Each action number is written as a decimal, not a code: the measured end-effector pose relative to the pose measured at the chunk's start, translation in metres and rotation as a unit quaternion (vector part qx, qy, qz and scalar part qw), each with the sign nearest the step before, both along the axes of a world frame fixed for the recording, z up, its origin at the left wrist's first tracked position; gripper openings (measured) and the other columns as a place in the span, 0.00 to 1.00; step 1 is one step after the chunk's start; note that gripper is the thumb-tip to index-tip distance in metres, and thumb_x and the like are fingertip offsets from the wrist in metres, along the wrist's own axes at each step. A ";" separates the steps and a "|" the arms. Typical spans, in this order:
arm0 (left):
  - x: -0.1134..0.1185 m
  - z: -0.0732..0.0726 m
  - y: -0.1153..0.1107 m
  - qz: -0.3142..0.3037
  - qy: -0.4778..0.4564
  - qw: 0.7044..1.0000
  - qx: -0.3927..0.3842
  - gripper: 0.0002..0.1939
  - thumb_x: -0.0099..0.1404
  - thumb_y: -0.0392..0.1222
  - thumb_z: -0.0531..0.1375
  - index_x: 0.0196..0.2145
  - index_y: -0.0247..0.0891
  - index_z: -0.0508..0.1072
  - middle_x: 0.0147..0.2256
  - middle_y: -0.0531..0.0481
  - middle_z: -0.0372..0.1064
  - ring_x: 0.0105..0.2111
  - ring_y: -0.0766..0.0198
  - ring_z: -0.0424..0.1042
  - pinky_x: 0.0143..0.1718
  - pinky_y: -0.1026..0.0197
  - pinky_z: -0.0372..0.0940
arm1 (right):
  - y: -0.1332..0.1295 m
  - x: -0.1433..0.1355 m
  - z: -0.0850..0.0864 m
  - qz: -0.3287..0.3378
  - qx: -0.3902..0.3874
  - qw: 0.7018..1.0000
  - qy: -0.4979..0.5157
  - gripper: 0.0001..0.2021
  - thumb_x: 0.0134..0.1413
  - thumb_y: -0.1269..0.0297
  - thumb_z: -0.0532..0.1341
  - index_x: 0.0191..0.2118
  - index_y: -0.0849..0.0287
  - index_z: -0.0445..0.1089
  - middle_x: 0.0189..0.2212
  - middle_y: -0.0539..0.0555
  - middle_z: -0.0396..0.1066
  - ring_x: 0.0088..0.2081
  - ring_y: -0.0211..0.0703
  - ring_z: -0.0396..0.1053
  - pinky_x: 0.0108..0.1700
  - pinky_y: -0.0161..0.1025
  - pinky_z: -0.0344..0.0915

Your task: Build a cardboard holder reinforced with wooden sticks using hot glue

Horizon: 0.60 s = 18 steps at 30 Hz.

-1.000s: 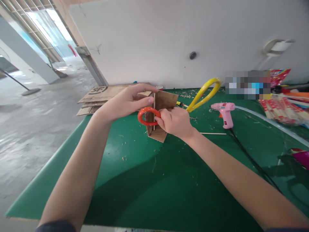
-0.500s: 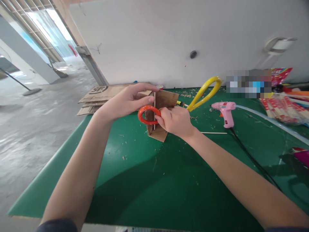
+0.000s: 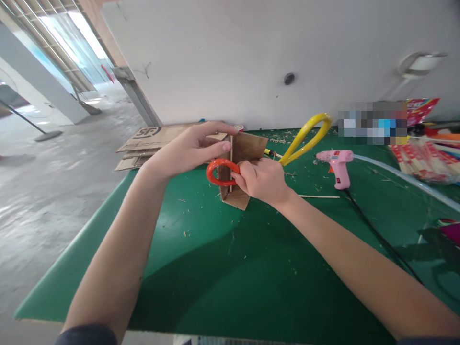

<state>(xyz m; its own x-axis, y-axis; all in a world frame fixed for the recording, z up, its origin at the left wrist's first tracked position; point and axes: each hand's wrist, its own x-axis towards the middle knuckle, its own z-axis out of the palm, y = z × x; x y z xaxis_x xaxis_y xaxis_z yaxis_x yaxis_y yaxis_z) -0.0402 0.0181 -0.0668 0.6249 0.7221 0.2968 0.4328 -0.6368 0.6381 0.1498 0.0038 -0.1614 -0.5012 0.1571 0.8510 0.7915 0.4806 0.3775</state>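
Observation:
A small open cardboard box (image 3: 250, 145) stands on the green table, with a thin wooden stick (image 3: 231, 152) upright along its inside. My left hand (image 3: 196, 146) holds its upper left side, index finger over the top edge and thumb near the stick. My right hand (image 3: 264, 179) is closed in front of the box around what look like scissors, with a red loop handle (image 3: 212, 179) on the left and a yellow loop handle (image 3: 305, 129) on the right. The blades are hidden behind the hand and box.
Flattened cardboard (image 3: 161, 134) lies behind my left hand. At right are a pink glue gun (image 3: 339, 165) with its black cord, a loose stick (image 3: 319, 196), a clear tube (image 3: 409, 176) and packets (image 3: 417, 158). Scraps dot the green table (image 3: 201, 278); a wall (image 3: 233, 62) rises behind.
Both hands, the box and the loop handles keep nearly the same position. The whole view has shifted very slightly.

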 end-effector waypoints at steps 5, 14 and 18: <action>0.000 0.000 0.000 -0.003 0.003 1.000 -0.009 0.21 0.65 0.53 0.56 0.52 0.43 0.68 0.33 0.50 0.71 0.31 0.65 0.70 0.28 0.64 0.65 | 0.001 0.003 0.000 -0.002 0.002 1.000 0.008 0.15 0.64 0.60 0.49 0.27 0.59 0.62 0.15 0.46 0.62 0.18 0.35 0.56 0.25 0.35 0.48; 0.000 -0.001 0.000 -0.006 -0.007 1.000 -0.014 0.20 0.64 0.53 0.56 0.51 0.45 0.69 0.34 0.49 0.71 0.31 0.64 0.70 0.29 0.63 0.66 | 0.004 0.004 -0.003 -0.010 -0.022 1.000 0.007 0.15 0.64 0.60 0.47 0.30 0.59 0.63 0.16 0.46 0.62 0.19 0.36 0.57 0.25 0.37 0.47; 0.001 -0.001 0.000 0.002 -0.007 1.000 -0.011 0.20 0.64 0.53 0.56 0.51 0.45 0.69 0.34 0.50 0.71 0.31 0.64 0.69 0.28 0.63 0.66 | 0.003 0.004 -0.004 -0.026 -0.050 0.998 -0.006 0.17 0.65 0.58 0.45 0.30 0.59 0.62 0.16 0.47 0.63 0.19 0.36 0.58 0.25 0.37 0.47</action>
<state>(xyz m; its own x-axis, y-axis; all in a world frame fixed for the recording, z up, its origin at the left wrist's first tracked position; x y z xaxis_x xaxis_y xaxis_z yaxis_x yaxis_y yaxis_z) -0.0397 0.0181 -0.0673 0.6183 0.7308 0.2892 0.4268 -0.6212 0.6572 0.1538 0.0068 -0.1649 -0.4995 0.2673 0.8241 0.8127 0.4740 0.3388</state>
